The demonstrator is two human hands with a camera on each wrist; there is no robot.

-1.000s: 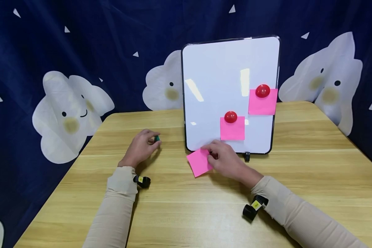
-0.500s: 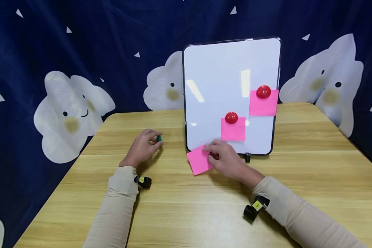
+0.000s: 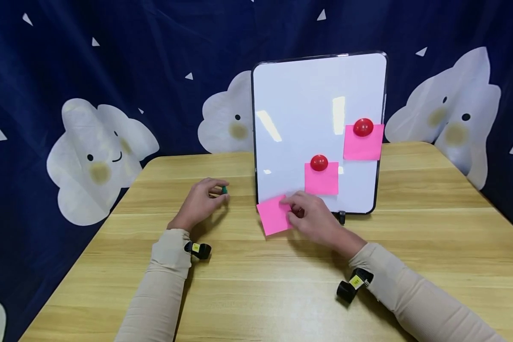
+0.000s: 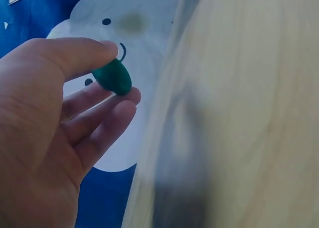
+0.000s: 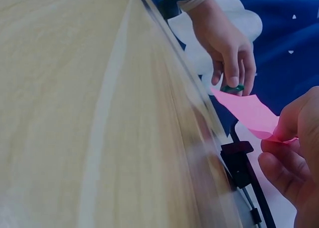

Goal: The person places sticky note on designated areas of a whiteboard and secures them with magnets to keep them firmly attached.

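Observation:
My left hand pinches a small rounded green magnet between thumb and fingertips, left of the whiteboard. By its right edge, a square pink sticky note is pinched in my right hand, in front of the board's lower left corner. The whiteboard stands upright on the table. On it, one pink note hangs low near the middle under a red magnet. Another pink note is at the right edge under a second red magnet.
The wooden table spreads beneath both arms. A black stand foot shows at the board's bottom edge. Behind the table hangs a dark blue curtain printed with white clouds.
The pink note in my right hand has risen slightly and turned straighter, now overlapping the board's lower left corner. My left hand has shifted a little to the right with the green magnet.

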